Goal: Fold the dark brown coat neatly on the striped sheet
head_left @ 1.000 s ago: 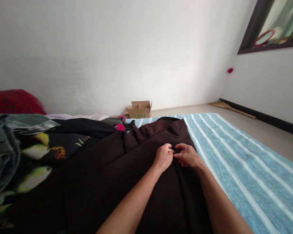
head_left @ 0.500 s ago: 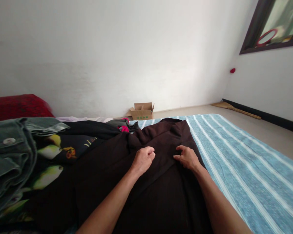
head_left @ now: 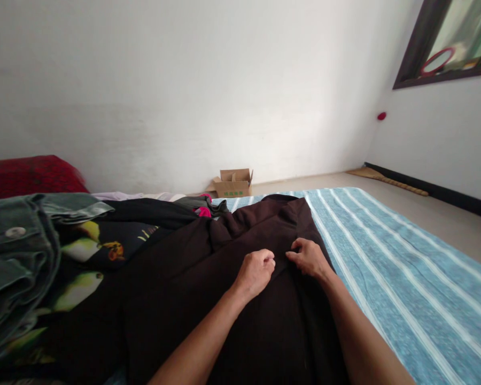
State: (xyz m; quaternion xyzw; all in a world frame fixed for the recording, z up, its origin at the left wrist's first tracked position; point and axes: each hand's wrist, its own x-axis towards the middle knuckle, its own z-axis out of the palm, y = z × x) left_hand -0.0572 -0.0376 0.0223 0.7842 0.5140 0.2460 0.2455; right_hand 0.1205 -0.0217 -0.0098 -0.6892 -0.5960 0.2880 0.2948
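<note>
Dark brown cloth (head_left: 272,337) beneath half-curled left hand (head_left: 255,275) and right hand (head_left: 310,259).

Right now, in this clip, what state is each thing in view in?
left hand, curled, on the garment
right hand, fingers curled at a fold
dark brown garment, spread out, rumpled at the far end
cardboard box, flaps open
denim garment, folded
blue striped blanket, spread flat
</note>
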